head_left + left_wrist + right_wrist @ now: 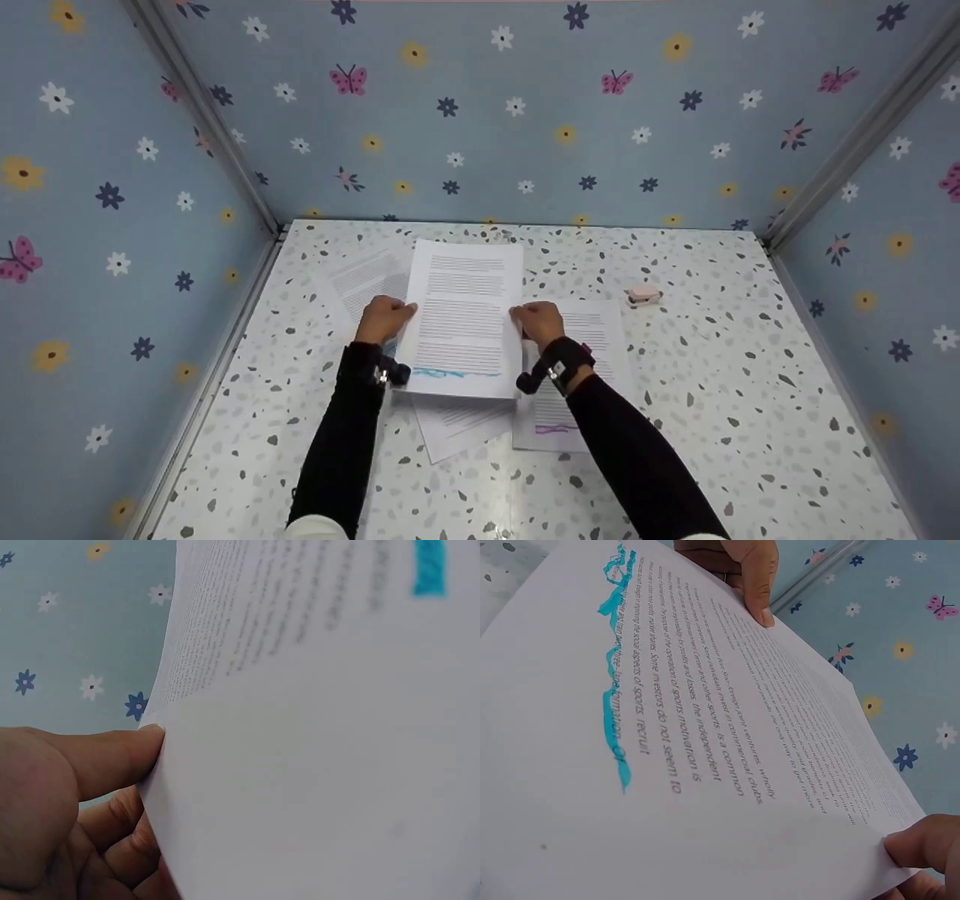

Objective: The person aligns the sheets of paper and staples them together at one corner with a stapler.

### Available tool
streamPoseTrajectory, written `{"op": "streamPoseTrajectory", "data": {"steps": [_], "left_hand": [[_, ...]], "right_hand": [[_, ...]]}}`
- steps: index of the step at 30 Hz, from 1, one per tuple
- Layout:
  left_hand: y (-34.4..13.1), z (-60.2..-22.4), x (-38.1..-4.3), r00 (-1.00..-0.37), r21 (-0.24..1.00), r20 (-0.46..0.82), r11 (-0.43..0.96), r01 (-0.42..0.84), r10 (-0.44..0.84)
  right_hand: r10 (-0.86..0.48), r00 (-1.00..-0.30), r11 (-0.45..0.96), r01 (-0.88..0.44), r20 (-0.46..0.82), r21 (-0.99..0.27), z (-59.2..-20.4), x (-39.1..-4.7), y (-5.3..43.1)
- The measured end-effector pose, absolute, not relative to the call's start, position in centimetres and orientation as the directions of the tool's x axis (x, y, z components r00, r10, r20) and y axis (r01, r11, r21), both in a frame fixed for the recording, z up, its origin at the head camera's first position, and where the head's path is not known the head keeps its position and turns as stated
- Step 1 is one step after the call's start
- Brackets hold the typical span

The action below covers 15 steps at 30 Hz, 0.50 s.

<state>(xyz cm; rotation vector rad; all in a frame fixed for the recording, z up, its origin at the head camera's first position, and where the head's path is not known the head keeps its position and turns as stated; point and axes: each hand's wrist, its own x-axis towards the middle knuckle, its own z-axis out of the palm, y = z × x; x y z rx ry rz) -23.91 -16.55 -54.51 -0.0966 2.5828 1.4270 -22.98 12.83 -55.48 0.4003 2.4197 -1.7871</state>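
Note:
Both hands hold up a printed sheet of paper (461, 322) by its two side edges, its text facing the head camera. Blue highlighter marks its last lines. My left hand (385, 319) pinches the left edge, thumb on the printed face and fingers curled behind, as the left wrist view shows. On the opposite edge my right hand (540, 322) pinches the paper the same way, its thumb (911, 844) on the front. Beneath the raised sheet, partly covered, lies another printed page (461, 424). The right forearm crosses over a page with a purple mark (551, 441).
A small pink stapler (643, 295) lies at the right on the speckled table (720, 420). Another printed page (367, 281) lies at the back left. Flower-patterned panels (480, 112) enclose the table at the back and both sides.

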Motion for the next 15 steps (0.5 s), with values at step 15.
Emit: {"op": "streamPoseTrajectory", "data": {"steps": [15], "left_hand": [[-10.5,-53.3,-23.9,-0.967,0.912,-0.224,0.377,-0.162,0.125]], "right_hand": [[0.177,-0.956,0.196,0.267,-0.234,-0.944,-54.3,-22.1,20.1]]}}
